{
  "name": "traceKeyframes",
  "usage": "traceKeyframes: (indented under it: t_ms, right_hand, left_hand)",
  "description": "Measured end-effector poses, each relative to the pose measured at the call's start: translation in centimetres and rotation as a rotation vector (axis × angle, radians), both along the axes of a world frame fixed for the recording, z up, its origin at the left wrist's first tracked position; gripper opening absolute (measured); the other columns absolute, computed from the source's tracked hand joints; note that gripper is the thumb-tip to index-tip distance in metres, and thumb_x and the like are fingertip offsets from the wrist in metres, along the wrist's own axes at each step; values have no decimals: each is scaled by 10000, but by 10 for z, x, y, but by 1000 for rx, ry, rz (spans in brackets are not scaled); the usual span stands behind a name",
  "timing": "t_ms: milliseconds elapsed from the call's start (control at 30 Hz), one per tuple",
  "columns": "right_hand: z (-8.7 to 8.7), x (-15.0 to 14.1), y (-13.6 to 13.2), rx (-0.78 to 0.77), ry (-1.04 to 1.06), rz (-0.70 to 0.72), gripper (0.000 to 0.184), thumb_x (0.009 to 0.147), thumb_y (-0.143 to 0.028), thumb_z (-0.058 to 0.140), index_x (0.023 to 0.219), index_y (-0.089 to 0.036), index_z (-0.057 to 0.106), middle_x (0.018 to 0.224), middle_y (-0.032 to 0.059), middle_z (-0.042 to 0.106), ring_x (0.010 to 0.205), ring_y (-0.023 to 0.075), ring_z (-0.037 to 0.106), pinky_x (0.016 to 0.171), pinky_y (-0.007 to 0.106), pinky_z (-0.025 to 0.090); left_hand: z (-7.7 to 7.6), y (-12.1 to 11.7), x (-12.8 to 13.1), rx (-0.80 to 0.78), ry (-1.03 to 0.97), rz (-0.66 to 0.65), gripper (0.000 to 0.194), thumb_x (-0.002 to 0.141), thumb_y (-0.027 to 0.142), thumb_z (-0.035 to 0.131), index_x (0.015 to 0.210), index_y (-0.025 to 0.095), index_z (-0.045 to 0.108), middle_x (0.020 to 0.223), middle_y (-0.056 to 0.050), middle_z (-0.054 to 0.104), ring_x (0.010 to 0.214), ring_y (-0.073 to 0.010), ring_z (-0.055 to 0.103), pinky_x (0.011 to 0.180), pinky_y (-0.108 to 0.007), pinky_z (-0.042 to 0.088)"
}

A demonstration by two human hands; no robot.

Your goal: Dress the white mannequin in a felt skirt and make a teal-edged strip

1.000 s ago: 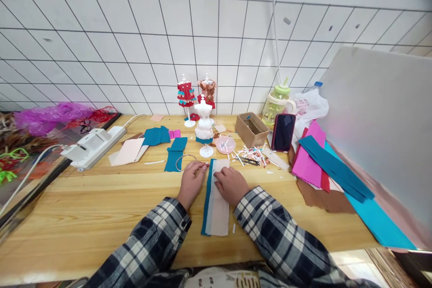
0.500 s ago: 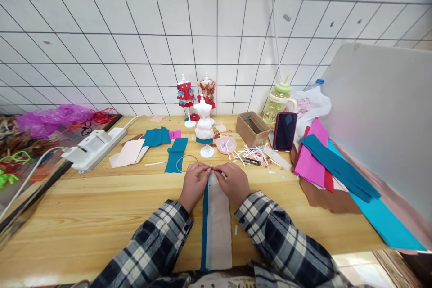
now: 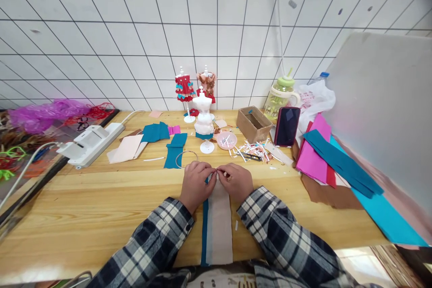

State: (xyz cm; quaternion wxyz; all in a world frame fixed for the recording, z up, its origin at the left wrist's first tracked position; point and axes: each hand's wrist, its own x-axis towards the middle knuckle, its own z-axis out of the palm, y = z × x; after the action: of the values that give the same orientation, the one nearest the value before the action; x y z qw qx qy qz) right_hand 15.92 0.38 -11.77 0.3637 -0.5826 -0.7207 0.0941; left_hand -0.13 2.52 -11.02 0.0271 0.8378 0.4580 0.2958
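Observation:
A long pale pink strip (image 3: 220, 229), paper or cloth, lies lengthwise in front of me. Along its left side runs a teal strip (image 3: 204, 234) partly underneath. At the far end of the two strips, my left hand (image 3: 198, 184) and my right hand (image 3: 236, 182) meet fingertip to fingertip. Both are closed in a pinch; what is between the fingers is too small and hidden to make out. Just beyond my left hand, a thin ring (image 3: 186, 153) lies partly over a teal piece (image 3: 174, 152). A white mini dress form (image 3: 204, 119) with a teal band stands straight ahead.
Two dressed mini forms (image 3: 185, 87) stand behind. A pink dish (image 3: 227, 140), white scraps (image 3: 253, 149), a cardboard box (image 3: 254, 125), a phone (image 3: 286, 127) and a drink bottle (image 3: 279, 99) are at right, beside stacked coloured sheets (image 3: 344, 162). Left lies a power strip (image 3: 92, 144).
The strips have shifted toward me. My right hand lifted off the strip's face and came up to meet my left at the far end, where both pinch. My view tilted slightly.

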Motion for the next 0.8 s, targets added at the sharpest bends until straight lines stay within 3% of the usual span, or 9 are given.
traceKeyframes:
  t_ms: [167, 367, 600, 800]
  right_hand:
    - [-1, -4, 1, -89, 242, -49, 135, 807, -268, 592, 802, -217, 717, 752, 2, 713, 612, 120, 602, 619, 237, 469]
    - [-2, -10, 1, -122, 485, -81, 158, 786, -290, 596, 771, -198, 723, 729, 20, 716, 571, 127, 600, 561, 237, 494]
    - [-3, -9, -5, -44, 313, 82, 208, 869, -272, 554, 961, -237, 737, 845, 14, 738, 721, 135, 644, 687, 244, 494]
    - [-7, -8, -5, -80, 193, 65, 225, 898, -291, 530, 1006, -246, 722, 925, 14, 741, 820, 143, 657, 761, 249, 485]
  left_hand:
    - [1, -2, 1, -59, -71, -28, 184, 882, 310, 524, 867, 226, 687, 886, -60, 654, 874, -224, 527, 804, -398, 399]
    - [-1, 2, 3, -145, -223, -51, 187, 894, 303, 501, 833, 207, 649, 852, -53, 625, 867, -203, 544, 821, -367, 428]
    - [-3, 5, -1, -123, -321, 2, 115, 816, 240, 564, 720, 214, 622, 764, -20, 651, 783, -187, 570, 768, -346, 447]
    - [-7, 9, -1, -120, -313, -1, 105, 783, 225, 578, 730, 209, 667, 771, -28, 704, 771, -190, 612, 782, -354, 474]
